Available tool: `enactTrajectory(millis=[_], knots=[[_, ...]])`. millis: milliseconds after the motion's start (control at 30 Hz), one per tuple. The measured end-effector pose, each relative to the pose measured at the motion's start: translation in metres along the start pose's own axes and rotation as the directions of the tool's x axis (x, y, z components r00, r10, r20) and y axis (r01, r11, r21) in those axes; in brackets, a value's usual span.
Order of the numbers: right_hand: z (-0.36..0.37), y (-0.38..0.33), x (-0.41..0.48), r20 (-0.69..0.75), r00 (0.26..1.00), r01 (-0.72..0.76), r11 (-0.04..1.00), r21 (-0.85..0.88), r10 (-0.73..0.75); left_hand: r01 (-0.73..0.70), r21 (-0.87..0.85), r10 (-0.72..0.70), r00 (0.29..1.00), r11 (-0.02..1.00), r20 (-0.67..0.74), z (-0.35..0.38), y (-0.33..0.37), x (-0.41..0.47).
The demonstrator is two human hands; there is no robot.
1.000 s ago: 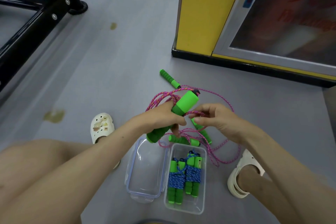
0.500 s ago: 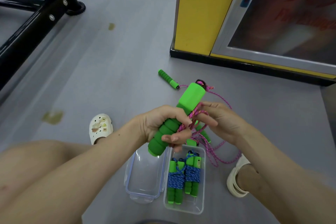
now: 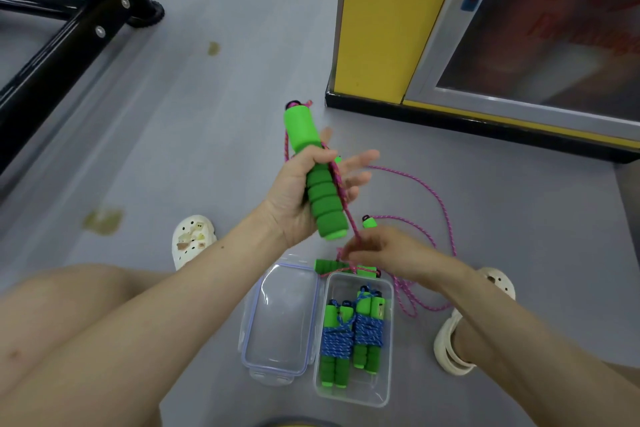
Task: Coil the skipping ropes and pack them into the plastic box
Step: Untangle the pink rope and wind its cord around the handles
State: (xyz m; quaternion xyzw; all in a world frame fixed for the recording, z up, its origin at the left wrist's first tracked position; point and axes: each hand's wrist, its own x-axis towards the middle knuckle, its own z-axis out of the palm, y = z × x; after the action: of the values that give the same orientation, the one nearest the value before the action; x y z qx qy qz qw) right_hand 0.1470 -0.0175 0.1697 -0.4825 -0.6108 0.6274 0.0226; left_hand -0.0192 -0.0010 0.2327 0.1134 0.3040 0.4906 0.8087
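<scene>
Left hand: my left hand (image 3: 304,194) holds the green handle (image 3: 323,204) above the plastic box (image 3: 356,393) and a little beyond it. My thumb is curled round the foam and my fingers are stretched out behind it.
Right hand: my right hand (image 3: 377,253) pinches the pink rope (image 3: 351,222) just above the far rim of the box.
Where the rope is: one strand runs tight from the handle down to my right hand. The rest lies loose on the floor (image 3: 207,149), to the right of the box and beyond it.
Other handles: a small green handle (image 3: 369,221) lies beyond the box, and more green foam touches its far rim. I cannot tell which one belongs to this rope.
In the box: two blue ropes (image 3: 336,340) are already wound and lie side by side. The lid (image 3: 277,319) is open at its left side.
How it handles: I judge the rope to be light, thin and limp, so it keeps no shape and slack loops will tangle. The foam handle looks soft, ribbed and not slippery.
Where to hold: I think the ribbed middle of the handle is best, with the rope pinched close to the winding so each turn stays tight.
Risk: the floor loops may catch the other handles.
</scene>
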Motion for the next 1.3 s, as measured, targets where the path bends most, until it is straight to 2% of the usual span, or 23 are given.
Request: enactTrajectory(millis=[67,100,167,233,300,367,400,467,533,600,700,833,933,1067,1200,1300], knots=[[0.001,0.001,-0.001,0.031,0.999,-0.019,0.995,-0.098,0.022,-0.084,0.013,0.085,0.982,0.996,-0.169,0.002,0.007,0.003],[0.001,0.0,-0.001,0.04,0.999,-0.017,0.99,-0.139,0.023,-0.101,0.074,0.115,0.969,0.992,-0.217,-0.001,0.011,0.007],[0.001,-0.001,-0.001,0.031,0.999,-0.002,0.98,-0.201,0.008,-0.078,0.33,0.174,0.947,0.941,-0.27,-0.007,0.016,0.011],[-0.001,-0.005,-0.001,0.005,1.0,0.019,0.974,-0.228,-0.018,-0.004,0.635,0.246,0.923,0.773,-0.295,-0.014,0.013,0.012],[-0.004,-0.012,-0.004,0.012,0.999,0.051,0.977,-0.209,-0.05,0.058,0.854,0.287,0.928,0.517,-0.237,-0.017,0.005,0.009],[-0.006,-0.018,-0.006,0.04,0.995,0.096,0.986,-0.136,-0.092,0.098,0.956,0.219,0.962,0.277,-0.162,-0.021,-0.003,0.007],[-0.007,-0.019,-0.007,0.046,0.993,0.115,0.988,-0.103,-0.111,0.112,0.97,0.156,0.977,0.215,-0.148,-0.021,-0.004,0.005],[-0.011,-0.019,-0.006,0.0,0.991,0.135,0.988,-0.071,-0.135,0.152,0.971,0.044,0.986,0.183,-0.163,-0.022,-0.005,0.003],[-0.017,-0.02,-0.006,-0.107,0.984,0.142,0.989,-0.039,-0.145,0.18,0.973,-0.028,0.984,0.143,-0.178,-0.024,-0.007,0.001],[-0.022,-0.022,-0.008,-0.216,0.964,0.169,0.985,0.035,-0.158,0.216,0.957,-0.15,0.971,0.193,-0.189,-0.023,-0.009,-0.001],[-0.025,-0.023,-0.009,-0.331,0.921,0.254,0.961,0.106,-0.207,0.294,0.896,-0.368,0.915,0.333,-0.163,-0.015,-0.012,-0.005],[-0.025,-0.025,-0.009,-0.479,0.85,0.324,0.935,0.146,-0.22,0.377,0.782,-0.398,0.899,0.497,-0.18,-0.019,-0.011,-0.002],[-0.029,-0.022,-0.007,-0.556,0.801,0.342,0.932,0.122,-0.221,0.484,0.683,-0.541,0.827,0.546,-0.153,-0.02,-0.009,-0.002],[-0.029,-0.022,-0.005,-0.579,0.774,0.361,0.93,0.072,-0.256,0.552,0.556,-0.691,0.721,0.621,0.056,-0.019,-0.008,-0.004],[-0.027,-0.019,-0.003,-0.558,0.789,0.36,0.93,0.08,-0.257,0.553,0.418,-0.689,0.637,0.721,0.347,-0.021,-0.009,-0.003],[-0.021,-0.018,-0.003,-0.472,0.834,0.381,0.917,0.12,-0.285,0.535,0.305,-0.616,0.658,0.787,0.434,-0.02,-0.013,-0.002]])
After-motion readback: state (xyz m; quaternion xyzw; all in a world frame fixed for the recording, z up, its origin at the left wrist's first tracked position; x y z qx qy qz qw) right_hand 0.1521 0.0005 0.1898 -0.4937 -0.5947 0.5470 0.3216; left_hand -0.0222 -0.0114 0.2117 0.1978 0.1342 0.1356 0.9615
